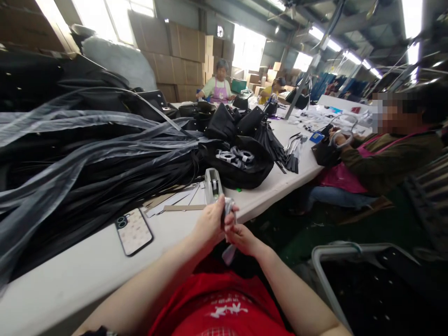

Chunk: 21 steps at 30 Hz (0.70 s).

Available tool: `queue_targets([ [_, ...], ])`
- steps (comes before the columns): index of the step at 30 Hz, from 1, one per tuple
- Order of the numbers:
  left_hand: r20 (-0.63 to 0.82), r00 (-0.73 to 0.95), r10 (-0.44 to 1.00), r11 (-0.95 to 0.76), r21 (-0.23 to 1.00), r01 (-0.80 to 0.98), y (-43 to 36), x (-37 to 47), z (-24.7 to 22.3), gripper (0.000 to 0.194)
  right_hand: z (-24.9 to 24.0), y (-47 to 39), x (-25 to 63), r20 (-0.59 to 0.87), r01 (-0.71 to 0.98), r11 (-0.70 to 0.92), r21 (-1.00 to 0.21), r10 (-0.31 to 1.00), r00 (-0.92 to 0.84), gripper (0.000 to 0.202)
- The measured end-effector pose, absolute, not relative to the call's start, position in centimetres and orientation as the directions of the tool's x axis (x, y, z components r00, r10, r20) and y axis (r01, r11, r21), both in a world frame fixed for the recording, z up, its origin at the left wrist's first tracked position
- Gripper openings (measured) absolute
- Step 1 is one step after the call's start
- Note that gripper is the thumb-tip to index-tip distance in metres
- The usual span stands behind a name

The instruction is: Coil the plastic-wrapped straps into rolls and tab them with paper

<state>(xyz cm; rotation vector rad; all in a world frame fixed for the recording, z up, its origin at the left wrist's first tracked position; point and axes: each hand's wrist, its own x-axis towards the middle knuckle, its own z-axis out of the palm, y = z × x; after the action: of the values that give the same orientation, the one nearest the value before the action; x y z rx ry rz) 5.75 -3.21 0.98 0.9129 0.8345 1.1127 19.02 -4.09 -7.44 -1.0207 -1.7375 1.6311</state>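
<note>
Both my hands meet in front of me at the table's edge, around a small grey-and-white bundle [229, 205] that looks like a strap wrapped in clear plastic. My left hand [212, 220] has its fingers closed on the bundle, with the thumb on top. My right hand [241, 237] pinches it from below and the right. A pale loose end [229, 255] hangs down under the hands. Just beyond them stands a grey tape dispenser [213, 183]. Behind it, an open black bag [238, 173] holds several similar white-wrapped rolls [236, 157].
A phone [135, 232] lies left on the white table [87, 266], near cardboard strips [184, 208]. Long black straps in plastic [115, 140] cover the left side. A co-worker [381, 149] sits at right, handling a black bag. A grey-rimmed bin [317, 259] stands low right.
</note>
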Motion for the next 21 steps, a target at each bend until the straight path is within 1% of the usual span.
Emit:
queue_targets([
  [1,-0.011,0.078,0.997,0.039,0.932,-0.359,-2.6,5.3,1.1,0.049,-7.7,-4.6,18.7,-0.125,0.139,-0.047,-0.989,0.771,-0.624,0.05],
  [2,0.092,-0.071,0.993,-0.11,0.948,-0.298,-1.9,4.8,0.9,0.041,-7.6,-5.2,18.7,-0.13,0.107,-0.077,-0.991,0.712,-0.69,0.051],
  [3,0.195,-0.175,0.965,-0.228,0.954,-0.195,-1.2,4.3,0.6,0.031,-7.2,-5.6,19.0,-0.124,0.068,-0.111,-0.991,0.653,-0.747,0.051],
  [4,0.269,-0.201,0.942,-0.29,0.953,-0.085,-0.7,3.8,-0.1,0.021,-6.6,-5.9,19.6,-0.111,0.025,-0.147,-0.989,0.618,-0.779,0.052],
  [5,0.304,-0.156,0.94,-0.306,0.952,0.011,-0.3,3.4,-0.8,0.013,-5.8,-5.8,20.5,-0.094,-0.02,-0.17,-0.985,0.632,-0.769,0.052],
  [6,0.295,-0.06,0.954,-0.289,0.953,0.088,-0.2,3.1,-1.7,0.008,-5.1,-5.5,21.5,-0.086,-0.054,-0.178,-0.983,0.69,-0.719,0.052],
  [7,0.254,0.05,0.966,-0.259,0.953,0.156,-0.2,2.9,-2.4,0.008,-4.5,-4.9,22.7,-0.095,-0.061,-0.174,-0.983,0.762,-0.641,0.053],
  [8,0.204,0.146,0.968,-0.233,0.947,0.222,-0.5,3.0,-3.1,0.013,-4.1,-4.0,24.0,-0.113,-0.037,-0.162,-0.986,0.819,-0.562,0.052],
  [10,0.105,0.27,0.957,-0.199,0.914,0.353,-1.2,3.3,-3.7,0.025,-4.1,-2.0,26.2,-0.181,0.122,-0.139,-0.983,0.848,-0.498,0.046],
  [12,-0.015,0.322,0.947,-0.135,0.889,0.437,-1.8,3.7,-3.4,0.037,-4.9,-0.5,27.8,-0.185,0.312,-0.037,-0.949,0.869,-0.459,0.039],
  [13,-0.093,0.346,0.934,-0.072,0.897,0.437,-2.0,3.9,-3.0,0.043,-5.4,0.0,28.2,-0.151,0.385,0.035,-0.922,0.884,-0.443,0.037],
  [14,-0.176,0.38,0.908,0.011,0.917,0.399,-2.0,4.0,-2.5,0.048,-5.8,0.2,28.4,-0.107,0.432,0.104,-0.896,0.892,-0.439,0.038],
  [16,-0.308,0.468,0.829,0.221,0.947,0.231,-1.9,4.1,-1.4,0.054,-6.5,0.2,28.2,-0.044,0.458,0.198,-0.867,0.884,-0.465,0.043],
  [18,-0.366,0.544,0.755,0.425,0.905,0.021,-1.6,4.2,-0.4,0.057,-6.9,-0.1,27.7,-0.024,0.417,0.214,-0.883,0.868,-0.496,0.042],
  [19,-0.379,0.564,0.734,0.5,0.863,-0.07,-1.3,4.1,0.0,0.057,-7.1,-0.2,27.6,-0.019,0.383,0.201,-0.901,0.866,-0.5,0.041],
  [21,-0.399,0.577,0.712,0.598,0.776,-0.201,-0.7,3.9,1.0,0.057,-7.3,-0.2,27.5,-0.035,0.32,0.143,-0.937,0.87,-0.492,0.041],
])
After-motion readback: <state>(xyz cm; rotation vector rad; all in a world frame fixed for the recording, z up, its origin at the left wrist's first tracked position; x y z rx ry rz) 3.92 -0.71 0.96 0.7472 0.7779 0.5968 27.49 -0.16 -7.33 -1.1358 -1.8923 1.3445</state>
